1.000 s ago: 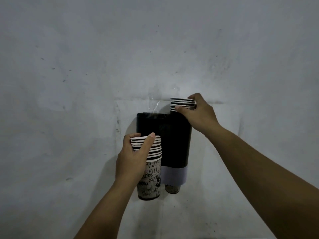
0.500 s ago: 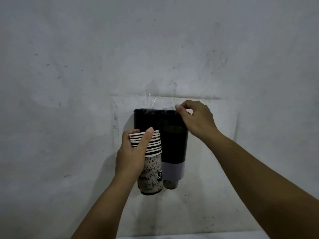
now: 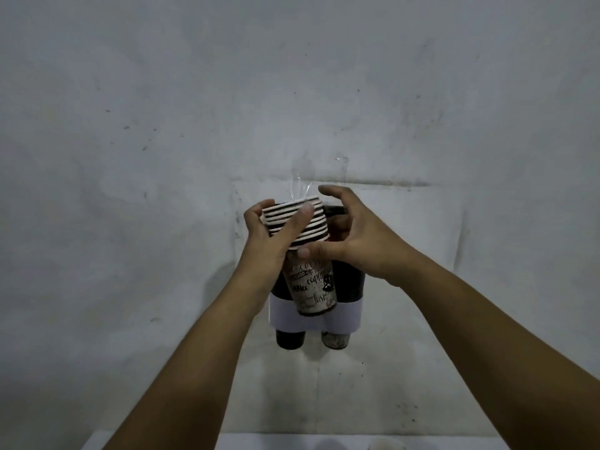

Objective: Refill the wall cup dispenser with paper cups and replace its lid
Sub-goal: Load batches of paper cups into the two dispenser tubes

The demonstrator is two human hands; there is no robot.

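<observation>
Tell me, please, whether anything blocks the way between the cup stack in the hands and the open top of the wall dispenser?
Nothing visible does. The left hand grips the stack of paper cups in front of the dispenser, rims about level with its open top. The right hand touches the stack from the right, its fingers spread over the opening. No lid covers the top.

A second ago my right hand (image 3: 363, 241) was lowering a short stack of cups into the top right of the dispenser (image 3: 349, 287); those cups have gone down inside and that hand has let go. It has now crossed to the stack of cups (image 3: 305, 254) in my left hand (image 3: 269, 248), thumb touching its side just under the rims, fingers (image 3: 337, 194) arched over the top. My left hand has lifted that stack up and in front of the dispenser, tilted slightly.
</observation>
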